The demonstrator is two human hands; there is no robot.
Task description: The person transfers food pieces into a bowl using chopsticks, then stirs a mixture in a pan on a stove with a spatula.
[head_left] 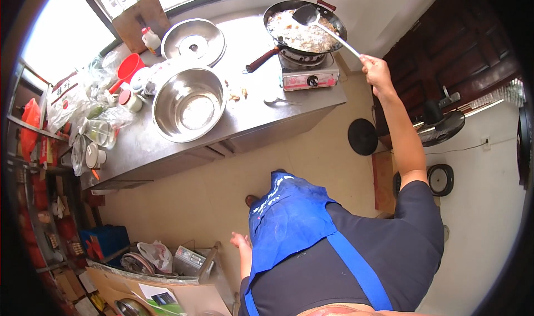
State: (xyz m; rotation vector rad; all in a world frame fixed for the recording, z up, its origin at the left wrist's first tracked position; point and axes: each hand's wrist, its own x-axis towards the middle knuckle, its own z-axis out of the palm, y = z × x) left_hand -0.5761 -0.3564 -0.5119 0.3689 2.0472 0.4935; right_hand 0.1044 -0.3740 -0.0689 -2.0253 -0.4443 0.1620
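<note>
My right hand (377,71), arm stretched forward, is closed round the pale handle of a spatula (332,34). The spatula's dark, broad blade rests over the food (300,35), a pale, chopped-looking mass, in a black wok (340,26). This wok sits on a portable gas stove (310,80), its wooden handle pointing to the near left. Down at my side, by the blue apron (295,210), my left hand (240,240) hangs with nothing in it, fingers loosely apart.
A deep steel basin (161,113), a wide steel bowl (217,35), a red dipper (129,67) and plastic bags crowd the counter (256,113) left of the stove. Behind me on the left stands a cabinet (183,288) bearing a scale. A fan (445,128) is at right.
</note>
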